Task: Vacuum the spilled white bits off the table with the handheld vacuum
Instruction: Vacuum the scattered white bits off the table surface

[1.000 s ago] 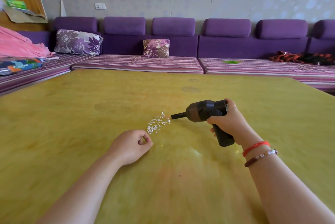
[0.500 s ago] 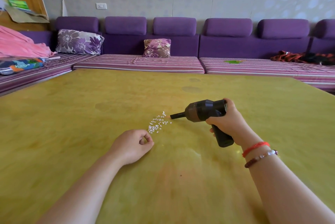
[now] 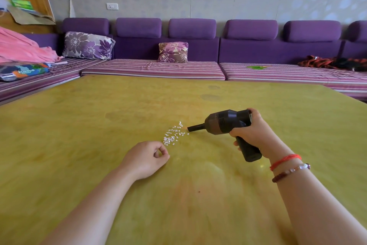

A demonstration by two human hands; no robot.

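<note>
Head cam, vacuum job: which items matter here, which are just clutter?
In play:
handheld vacuum, gripped by right hand
white bits
table
left hand, loosely curled, resting on the table, holding nothing

Lying about:
floral pillows
pink blanket
green scrap on the sofa

Left hand (image 3: 146,158) just beside white bits (image 3: 173,135)
</note>
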